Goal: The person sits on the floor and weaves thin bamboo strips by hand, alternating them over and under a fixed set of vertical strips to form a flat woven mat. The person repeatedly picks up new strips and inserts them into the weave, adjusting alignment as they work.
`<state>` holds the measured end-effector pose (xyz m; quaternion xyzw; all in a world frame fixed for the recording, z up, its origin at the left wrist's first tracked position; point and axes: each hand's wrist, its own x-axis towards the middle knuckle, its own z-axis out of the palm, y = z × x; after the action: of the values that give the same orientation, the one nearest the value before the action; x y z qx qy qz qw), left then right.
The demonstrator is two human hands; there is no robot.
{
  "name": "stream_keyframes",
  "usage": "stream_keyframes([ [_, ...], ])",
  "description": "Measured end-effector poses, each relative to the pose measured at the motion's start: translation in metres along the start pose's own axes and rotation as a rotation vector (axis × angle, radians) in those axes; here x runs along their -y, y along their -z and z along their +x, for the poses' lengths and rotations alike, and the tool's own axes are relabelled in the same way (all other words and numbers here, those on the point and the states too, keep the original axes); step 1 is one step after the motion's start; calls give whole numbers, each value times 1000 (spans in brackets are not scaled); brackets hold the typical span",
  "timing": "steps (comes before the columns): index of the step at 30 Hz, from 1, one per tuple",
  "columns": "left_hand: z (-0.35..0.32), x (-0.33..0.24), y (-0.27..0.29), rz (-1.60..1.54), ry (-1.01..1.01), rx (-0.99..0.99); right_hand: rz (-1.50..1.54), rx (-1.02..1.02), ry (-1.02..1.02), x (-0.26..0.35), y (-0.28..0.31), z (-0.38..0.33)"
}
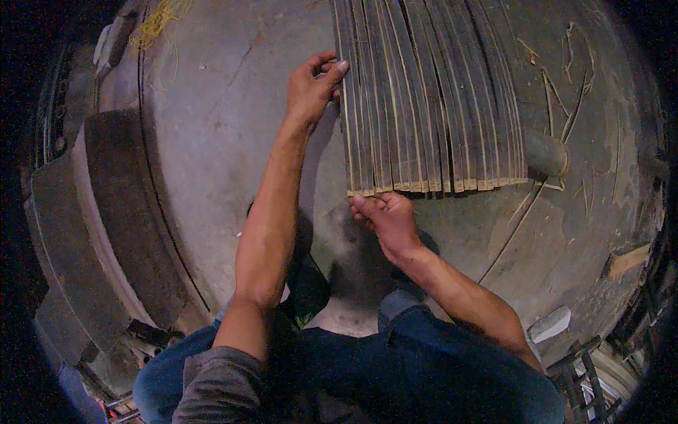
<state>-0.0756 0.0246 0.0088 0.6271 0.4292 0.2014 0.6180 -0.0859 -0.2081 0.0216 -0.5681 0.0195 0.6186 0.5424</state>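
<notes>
Long dark strips (424, 99) with pale edges lie side by side in a fanned row, their pale near ends forming an uneven line. At the row's left side, my left hand (314, 85) is closed on the edge of the outermost strip, thumb on top and fingers curled beside it. My right hand (388, 218) pinches the near end of the strips at their left corner. Its fingertips are partly hidden under that end. What the strips are made of is hard to tell.
A grey-green cylinder (549, 157) sits beside the row's right side. Thin offcuts (554, 92) lie scattered on the concrete floor (212, 127) to the right. Dark flat panels (123, 205) stretch along the left. Yellow strands (157, 25) lie at the far left, a wood block (627, 261) at the right.
</notes>
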Motion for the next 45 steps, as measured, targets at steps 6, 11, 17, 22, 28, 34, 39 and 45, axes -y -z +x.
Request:
stream_keyframes([
  [6, 1, -3, 3, -6, 10, 37, 109, -38, -40, 5, 5, -3],
  [11, -1, -3, 1, -22, 33, 33, 116, -47, -20, 4, 5, -3],
  [17, -2, -6, 1, -27, 35, 34, 218, -15, -32, 3, 5, -4],
  [22, 0, -4, 2, -11, 34, 52, 261, 5, -52, 1, 9, -2],
  [28, 3, 4, 3, -8, 23, 11, 276, 15, -68, 3, 7, -1],
  [34, 7, 7, 3, -7, -37, 50, 301, 12, -104, 10, 8, -2],
  [39, 9, 3, 0, 61, -45, 70, 232, -28, -111, 13, 14, 1],
  [45, 9, 4, -1, 86, -67, 23, 261, 6, -81, 16, 12, -1],
])
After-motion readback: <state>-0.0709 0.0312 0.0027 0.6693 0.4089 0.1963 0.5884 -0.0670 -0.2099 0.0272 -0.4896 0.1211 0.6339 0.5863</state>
